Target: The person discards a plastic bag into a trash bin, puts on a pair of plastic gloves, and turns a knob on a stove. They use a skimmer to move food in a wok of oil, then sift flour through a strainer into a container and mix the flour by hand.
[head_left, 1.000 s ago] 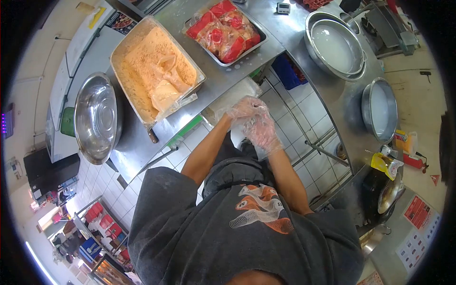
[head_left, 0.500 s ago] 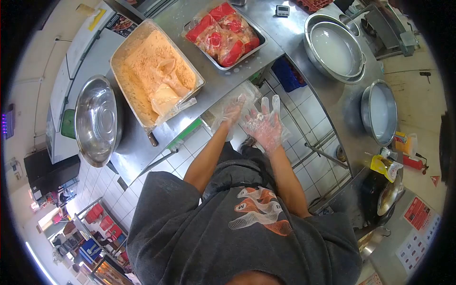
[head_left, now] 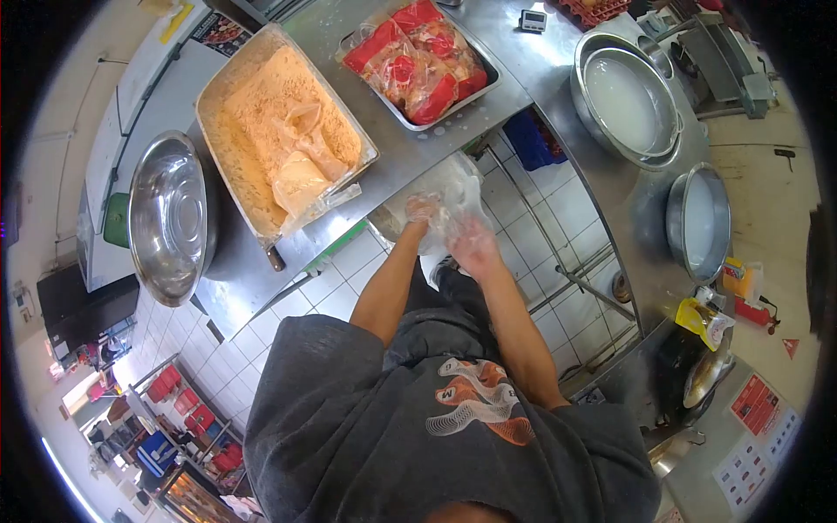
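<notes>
My left hand [head_left: 422, 209], in a thin clear plastic glove, is held in front of my legs with its fingers curled in. What they hold, if anything, I cannot make out. Just to its right is my right hand [head_left: 473, 246], smeared by motion, with loose clear plastic around its fingers. Behind both hands a crumpled clear plastic bag [head_left: 449, 177] hangs below the table edge. Nearest on the table is a metal tray [head_left: 373, 155] of orange-tinted flour, with a flour-dusted plastic bag [head_left: 299, 183] lying in it.
A large steel bowl [head_left: 168, 218] stands left of the flour tray. Red-and-clear packs [head_left: 410, 65] fill another tray behind. On the right counter are bowls of whitish liquid [head_left: 623, 100] [head_left: 697, 213], a small timer [head_left: 533, 21] and a yellow pouch [head_left: 700, 321]. A dark handle [head_left: 275, 259] juts over the table edge.
My right hand, spread flat before, has dropped slightly toward my body and blurred, its plastic looser. My left hand's fingers have curled in. The view has shifted slightly.
</notes>
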Motion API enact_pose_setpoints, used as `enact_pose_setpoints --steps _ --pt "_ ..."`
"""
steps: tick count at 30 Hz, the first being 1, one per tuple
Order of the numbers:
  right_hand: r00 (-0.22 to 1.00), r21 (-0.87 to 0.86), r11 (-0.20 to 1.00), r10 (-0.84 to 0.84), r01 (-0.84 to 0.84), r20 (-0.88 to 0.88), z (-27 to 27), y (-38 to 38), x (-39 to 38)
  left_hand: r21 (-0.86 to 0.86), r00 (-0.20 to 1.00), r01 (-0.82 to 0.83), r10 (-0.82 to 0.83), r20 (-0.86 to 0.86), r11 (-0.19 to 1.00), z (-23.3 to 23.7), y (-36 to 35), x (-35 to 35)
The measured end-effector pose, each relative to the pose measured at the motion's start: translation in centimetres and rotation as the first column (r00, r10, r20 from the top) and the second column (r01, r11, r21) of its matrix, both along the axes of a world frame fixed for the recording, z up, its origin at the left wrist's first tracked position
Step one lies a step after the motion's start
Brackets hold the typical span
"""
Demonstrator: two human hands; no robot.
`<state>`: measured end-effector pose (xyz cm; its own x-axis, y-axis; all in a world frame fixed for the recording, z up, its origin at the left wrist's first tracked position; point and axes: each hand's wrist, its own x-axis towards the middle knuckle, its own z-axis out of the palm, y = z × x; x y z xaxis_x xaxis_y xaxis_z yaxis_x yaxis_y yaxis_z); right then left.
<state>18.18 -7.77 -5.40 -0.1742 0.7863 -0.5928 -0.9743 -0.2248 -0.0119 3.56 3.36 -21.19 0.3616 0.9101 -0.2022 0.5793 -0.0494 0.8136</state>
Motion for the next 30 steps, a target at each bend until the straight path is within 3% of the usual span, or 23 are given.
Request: enact_pose_setpoints --steps 2,6,8,11,17,21,24,25,26,27,30 --pt "0.998 0.024 0.999 0.022 -0.024 0.060 4.8 0.8 0.3 -0.260 0.966 -0.168 0.211 0.147 0.951 -2.1 0.1 -1.0" --pt "0.990 -0.036 0.998 0.050 -0.046 0.134 5.9 1.2 0.6 0.021 0.963 -0.193 0.193 -0.188 0.981 -8.8 1.5 -3.5" --pt "0.978 -0.034 0.999 0.042 -0.036 0.204 5.3 1.0 1.0 0.028 0.938 -0.145 0.147 -0.313 0.989 -8.7 3.0 -4.0" --pt "0.986 -0.027 0.999 -0.040 0.045 0.162 3.7 1.3 0.8 -0.024 0.905 -0.084 0.066 -0.420 0.996 -9.0 4.8 -4.1" --pt "0.962 -0.120 0.974 -0.161 0.191 0.221 -3.7 0.3 -0.5 -0.095 0.814 0.124 -0.156 -0.559 0.988 -8.0 3.9 -4.4" --pt "0.901 -0.221 0.963 -0.043 0.152 0.431 -5.1 0.5 -0.8 -0.099 0.754 0.227 -0.239 -0.611 0.969 -7.3 0.6 -6.2" --pt "0.872 -0.268 0.961 0.074 0.068 0.483 -3.0 2.8 -1.4 -0.225 0.875 0.067 -0.165 -0.455 0.972 -7.4 -0.5 -7.0" --pt "0.873 -0.264 0.963 0.086 0.051 0.481 -2.4 3.6 -1.6 -0.362 0.896 0.026 -0.183 -0.404 0.932 -2.9 0.3 -5.9" --pt "0.873 -0.264 0.964 0.101 0.033 0.477 -1.8 4.1 -1.9 -0.647 0.988 -0.154 0.130 -0.085 0.747 -1.9 -0.1 -4.5" --pt "0.895 -0.224 0.974 0.066 0.039 0.441 -0.7 4.7 -2.1 -0.866 0.833 -0.247 0.551 0.039 0.435 -1.2 -0.5 -3.1" --pt "0.932 -0.068 0.995 -0.046 0.075 0.358 1.8 6.7 -2.1 -0.890 0.877 -0.140 0.472 0.093 0.435 2.0 2.0 -3.4"
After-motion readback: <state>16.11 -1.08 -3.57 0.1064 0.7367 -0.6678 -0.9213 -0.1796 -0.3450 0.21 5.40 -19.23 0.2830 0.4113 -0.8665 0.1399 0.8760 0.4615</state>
